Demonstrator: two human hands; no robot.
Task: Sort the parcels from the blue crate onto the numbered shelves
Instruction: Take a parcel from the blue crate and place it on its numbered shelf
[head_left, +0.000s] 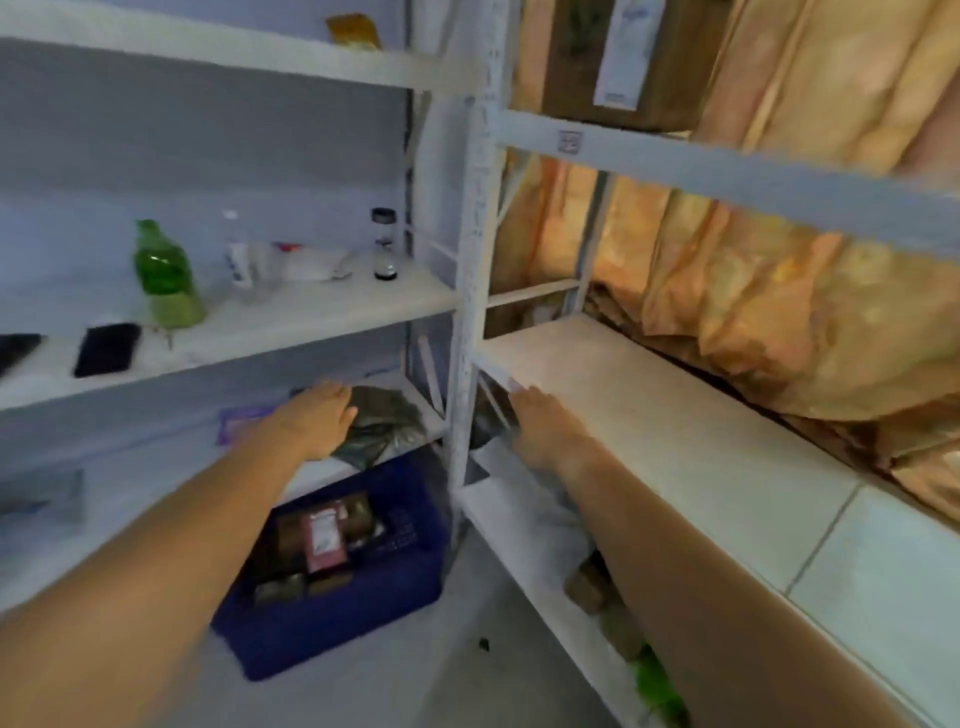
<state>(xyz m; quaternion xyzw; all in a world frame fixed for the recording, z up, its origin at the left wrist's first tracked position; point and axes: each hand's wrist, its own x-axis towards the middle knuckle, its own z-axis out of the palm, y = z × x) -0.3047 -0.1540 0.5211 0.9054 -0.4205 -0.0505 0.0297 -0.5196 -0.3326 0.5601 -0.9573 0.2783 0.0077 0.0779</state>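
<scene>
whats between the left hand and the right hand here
In the head view, a dark plastic-wrapped parcel lies beside the left hand, then the white shelf upright stands before the right hand.

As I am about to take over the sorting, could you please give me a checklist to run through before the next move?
1. Left hand free: ok, open at the dark grey plastic bag parcel.
2. Right hand free: ok, open by the pale right-hand shelf board.
3. Blue plastic crate holds parcels: ok, red-labelled packet on top.
4. Room on that shelf board: ok.
5. Small number label on the upper white beam legible: cannot tell, blurred.
</scene>
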